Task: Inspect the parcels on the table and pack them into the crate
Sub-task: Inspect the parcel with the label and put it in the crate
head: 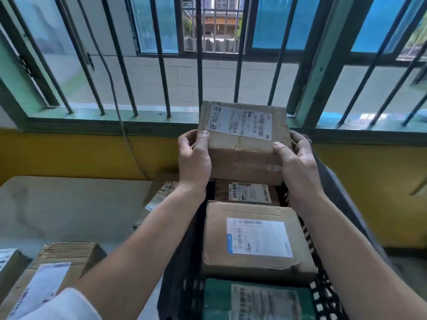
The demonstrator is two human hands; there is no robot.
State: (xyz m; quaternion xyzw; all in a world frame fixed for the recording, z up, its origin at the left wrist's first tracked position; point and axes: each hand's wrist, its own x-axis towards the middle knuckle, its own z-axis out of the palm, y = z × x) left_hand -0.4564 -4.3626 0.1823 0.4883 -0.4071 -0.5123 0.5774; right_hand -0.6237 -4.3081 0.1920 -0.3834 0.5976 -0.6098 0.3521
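I hold a brown cardboard parcel (pixel 245 144) with a white shipping label up in the air, over the far end of the black plastic crate (pixel 182 269). My left hand (pixel 194 160) grips its left edge, thumb on top. My right hand (pixel 298 165) grips its right edge. Inside the crate lie a brown labelled parcel (pixel 254 241), a green parcel (pixel 254 301) nearest me, and another brown parcel (pixel 249 192) at the far end, partly hidden by the held one.
On the grey table (pixel 69 209) left of the crate lie a cardboard parcel (pixel 57 269) at the front, one (pixel 7 259) cut off by the left edge, and one (pixel 159 195) behind my left forearm. A barred window and a yellow wall stand behind.
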